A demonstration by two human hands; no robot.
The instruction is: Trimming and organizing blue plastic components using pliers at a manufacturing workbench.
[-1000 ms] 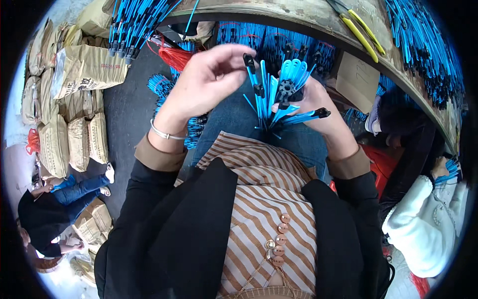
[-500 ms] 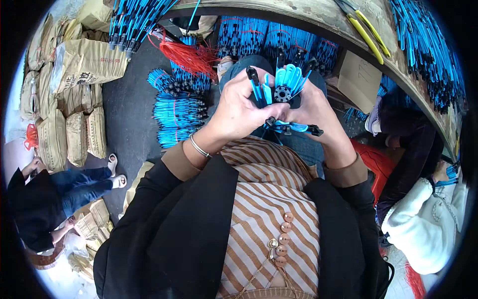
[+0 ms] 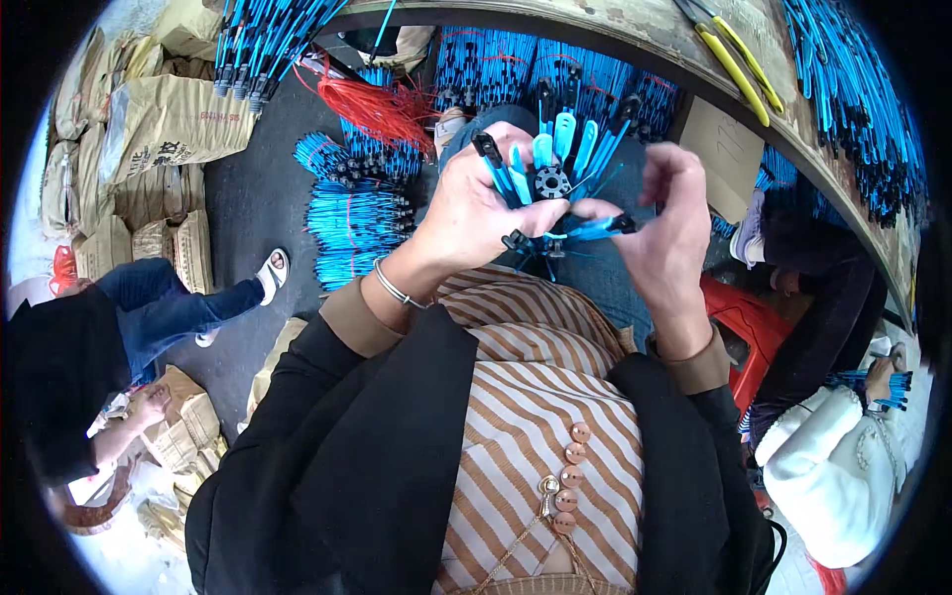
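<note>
My left hand (image 3: 461,213) is closed around a frame of blue ribs with black ends (image 3: 563,134), held over my lap. At its middle sits a black slotted hub (image 3: 551,182), facing up. The ribs fan outward from the hub, several on the far side and others toward my body. My right hand (image 3: 666,223) is just right of the frame, its thumb stretched toward the hub. Its upper fingers are raised, bent and slightly blurred, apart from the thumb. One near rib's black end (image 3: 623,224) lies against or close to the right thumb; whether they touch is unclear.
Tied bundles of blue ribs (image 3: 357,223) lie on the floor at left, near red strands (image 3: 372,107). A wooden table (image 3: 635,30) curves along the far side, bearing yellow-handled pliers (image 3: 732,64). A cardboard box (image 3: 716,154) stands at right. People are on both sides.
My right hand has come away from the frame to the right, its fingers lifting off. The left hand still holds the frame. At left, the person's legs and arm have shifted.
</note>
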